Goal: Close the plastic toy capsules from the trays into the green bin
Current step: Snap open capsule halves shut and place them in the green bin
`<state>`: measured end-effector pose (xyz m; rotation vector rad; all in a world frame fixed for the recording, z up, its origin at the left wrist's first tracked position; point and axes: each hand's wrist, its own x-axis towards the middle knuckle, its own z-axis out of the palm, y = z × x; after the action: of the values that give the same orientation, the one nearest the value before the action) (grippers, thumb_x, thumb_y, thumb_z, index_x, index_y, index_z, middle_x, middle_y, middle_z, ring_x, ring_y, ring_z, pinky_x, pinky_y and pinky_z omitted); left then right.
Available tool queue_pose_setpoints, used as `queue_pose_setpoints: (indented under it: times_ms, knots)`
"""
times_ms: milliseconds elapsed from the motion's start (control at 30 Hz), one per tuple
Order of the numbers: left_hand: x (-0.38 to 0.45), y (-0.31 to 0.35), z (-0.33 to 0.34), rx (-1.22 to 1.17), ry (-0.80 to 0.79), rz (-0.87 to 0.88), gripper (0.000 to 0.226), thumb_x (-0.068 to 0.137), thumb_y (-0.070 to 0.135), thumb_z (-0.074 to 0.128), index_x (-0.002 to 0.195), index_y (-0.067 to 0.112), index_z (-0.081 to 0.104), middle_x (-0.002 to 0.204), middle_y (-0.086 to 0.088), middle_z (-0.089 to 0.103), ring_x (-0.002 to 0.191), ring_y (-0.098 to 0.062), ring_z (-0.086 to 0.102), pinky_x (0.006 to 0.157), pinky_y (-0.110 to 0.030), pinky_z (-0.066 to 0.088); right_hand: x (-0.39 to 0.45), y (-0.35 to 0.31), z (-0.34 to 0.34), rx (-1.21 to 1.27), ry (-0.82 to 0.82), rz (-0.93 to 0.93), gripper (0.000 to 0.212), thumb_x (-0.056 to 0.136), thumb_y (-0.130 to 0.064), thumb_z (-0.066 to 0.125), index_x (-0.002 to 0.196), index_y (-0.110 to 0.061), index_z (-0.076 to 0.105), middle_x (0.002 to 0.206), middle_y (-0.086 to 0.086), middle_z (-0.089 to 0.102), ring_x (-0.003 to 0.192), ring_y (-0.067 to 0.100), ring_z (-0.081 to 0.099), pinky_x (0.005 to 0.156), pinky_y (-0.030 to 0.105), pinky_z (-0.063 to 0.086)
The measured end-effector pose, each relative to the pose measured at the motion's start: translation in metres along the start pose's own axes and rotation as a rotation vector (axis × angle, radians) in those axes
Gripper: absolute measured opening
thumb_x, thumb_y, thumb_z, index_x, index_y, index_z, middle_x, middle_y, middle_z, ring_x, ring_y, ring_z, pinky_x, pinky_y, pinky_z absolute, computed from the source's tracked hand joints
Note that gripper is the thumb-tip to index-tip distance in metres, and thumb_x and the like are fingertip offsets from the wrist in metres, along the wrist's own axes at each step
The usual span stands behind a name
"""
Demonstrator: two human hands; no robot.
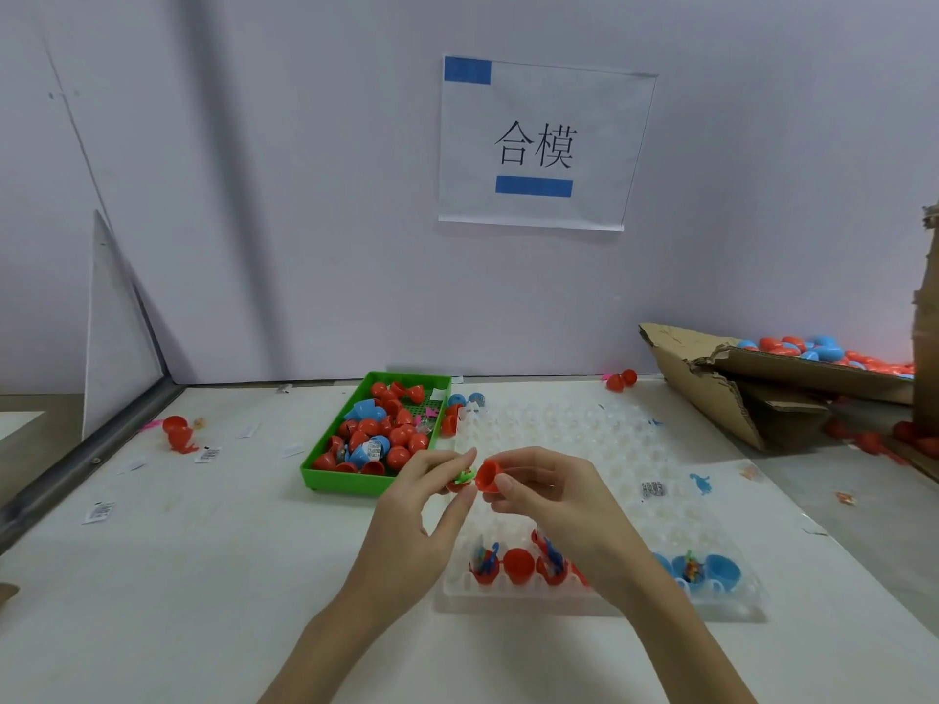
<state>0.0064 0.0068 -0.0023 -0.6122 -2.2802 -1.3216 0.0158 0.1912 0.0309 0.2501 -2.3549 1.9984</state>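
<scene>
Single head-worn wide-angle view, facing forward and down, close over table (203, 576), wall (305, 195) behind

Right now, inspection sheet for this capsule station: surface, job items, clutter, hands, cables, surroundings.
Surface: white tabletop, paper scraps scattered on it.
Job's things: clear plastic dimpled tray, mostly vacant, with red and blue open capsules along its near edge; green plastic bin holding red and blue capsules.
Clutter: loose red capsule far left; torn cardboard box of capsules at right.
Hands: left hand pinches a red capsule half with a green toy; right hand pinches the other red capsule half.
Cables: nothing seen.
Surroundings: pale wall with printed paper sign.
</scene>
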Motion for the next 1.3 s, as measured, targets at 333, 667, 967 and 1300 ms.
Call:
queue_pose_setpoints:
  times_ms: [333, 667, 967, 1300]
  knots:
    - [-0.001, -0.003, 0.007, 0.070, 0.117, 0.170, 0.053, 0.092, 0.005, 0.074, 0.138, 0.030, 0.062, 0.113, 0.020, 0.060, 0.109, 0.001, 0.060, 0.091, -0.007, 0.047, -0.004, -0.002, 0.005, 0.004, 0.042, -0.065, 0.014, 0.093, -0.021, 0.074, 0.107, -0.020, 0.077, 0.094, -0.004, 0.080, 0.089, 0.014, 0.076, 0.083, 0.024, 0.060]
    - [-0.001, 0.008, -0.003, -0.046, 0.191, 0.151, 0.021, 0.086, 0.022, 0.076, 0.104, 0.013, 0.078, 0.107, 0.011, 0.075, 0.107, -0.007, 0.069, 0.090, -0.016, 0.055, -0.006, -0.004, 0.012, 0.045, 0.118, -0.151, 0.018, 0.090, -0.020, 0.076, 0.108, -0.016, 0.079, 0.095, -0.001, 0.079, 0.087, 0.018, 0.077, 0.081, 0.028, 0.062]
    - [-0.001, 0.009, 0.000, 0.129, 0.216, 0.284, 0.020, 0.086, 0.006, 0.075, 0.105, 0.006, 0.079, 0.109, 0.000, 0.072, 0.109, -0.008, 0.064, 0.099, -0.014, 0.050, -0.004, -0.001, 0.015, 0.035, 0.179, -0.163, 0.021, 0.086, -0.024, 0.078, 0.107, -0.019, 0.076, 0.095, -0.006, 0.077, 0.087, 0.014, 0.077, 0.078, 0.021, 0.060]
    - [0.000, 0.008, -0.001, -0.230, 0.179, -0.058, 0.022, 0.089, 0.014, 0.079, 0.102, 0.030, 0.071, 0.100, 0.012, 0.074, 0.100, -0.016, 0.071, 0.086, -0.020, 0.058, -0.005, 0.000, 0.019, 0.049, 0.158, -0.142, 0.013, 0.088, -0.020, 0.079, 0.100, -0.018, 0.075, 0.092, -0.006, 0.078, 0.084, 0.015, 0.078, 0.079, 0.022, 0.061]
